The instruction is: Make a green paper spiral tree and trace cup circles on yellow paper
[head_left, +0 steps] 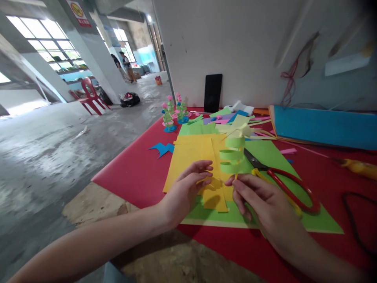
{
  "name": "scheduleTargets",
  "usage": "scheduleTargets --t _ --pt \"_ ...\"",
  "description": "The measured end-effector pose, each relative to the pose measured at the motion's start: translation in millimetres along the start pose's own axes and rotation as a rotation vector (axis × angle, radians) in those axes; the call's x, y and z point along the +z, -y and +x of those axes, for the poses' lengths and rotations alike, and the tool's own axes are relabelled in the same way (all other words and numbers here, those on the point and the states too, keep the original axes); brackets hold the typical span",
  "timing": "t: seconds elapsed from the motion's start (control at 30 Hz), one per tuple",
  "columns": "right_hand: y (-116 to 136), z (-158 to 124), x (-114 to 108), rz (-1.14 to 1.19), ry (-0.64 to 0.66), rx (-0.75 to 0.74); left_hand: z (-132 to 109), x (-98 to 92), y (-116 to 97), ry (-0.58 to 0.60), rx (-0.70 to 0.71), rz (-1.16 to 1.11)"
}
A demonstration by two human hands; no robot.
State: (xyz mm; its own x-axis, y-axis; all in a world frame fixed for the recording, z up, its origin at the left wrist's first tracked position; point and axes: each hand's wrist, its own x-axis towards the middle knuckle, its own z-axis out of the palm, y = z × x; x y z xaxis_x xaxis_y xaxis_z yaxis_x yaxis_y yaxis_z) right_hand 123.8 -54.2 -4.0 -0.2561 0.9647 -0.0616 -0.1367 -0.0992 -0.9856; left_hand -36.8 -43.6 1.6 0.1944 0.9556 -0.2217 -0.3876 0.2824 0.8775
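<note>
My right hand (259, 204) is closed, its thumb and forefinger pinching the thin lower end of a green paper spiral (231, 154). The spiral stands upright in loops above the fingers, with a pale yellow paper piece (243, 129) at its top. Just left of it, my left hand (193, 182) is open and holds nothing, its fingers curved and apart. Yellow paper sheets (191, 157) lie beneath both hands, on a larger green sheet (212, 218). Beside my right hand rest scissors with red handles (279, 179), their blades pointing away, over a yellow tool that is partly hidden.
Finished paper spirals (169, 118) with pink tops stand at the red table's (126, 165) far left edge. A blue paper scrap (161, 149) lies nearby. A dark phone (213, 93) leans on the wall. A blue folder (324, 125) and a glue gun (357, 167) are at right.
</note>
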Motion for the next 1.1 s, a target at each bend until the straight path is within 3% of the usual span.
scheduleTargets --t 0.27,0.4,0.63,0.9,1.1 --pt "-0.2 0.0 -0.5 -0.102 -0.083 -0.053 -1.6 -0.3 2.1 0.078 0.055 0.070" --pt "-0.2 -1.1 -0.5 -0.120 -0.100 -0.025 -4.6 -0.1 -1.2 0.047 0.112 0.162" --pt "0.3 0.7 3.3 -0.145 -0.002 0.077 -8.1 0.1 -14.2 0.003 0.371 0.431" --pt "-0.5 -1.6 8.0 -0.145 0.031 0.088 -6.5 -1.7 -23.8 -0.083 0.512 0.590" --pt "-1.7 -1.7 9.7 -0.137 0.069 0.083 -3.3 2.2 -33.0 -0.026 0.565 0.581"
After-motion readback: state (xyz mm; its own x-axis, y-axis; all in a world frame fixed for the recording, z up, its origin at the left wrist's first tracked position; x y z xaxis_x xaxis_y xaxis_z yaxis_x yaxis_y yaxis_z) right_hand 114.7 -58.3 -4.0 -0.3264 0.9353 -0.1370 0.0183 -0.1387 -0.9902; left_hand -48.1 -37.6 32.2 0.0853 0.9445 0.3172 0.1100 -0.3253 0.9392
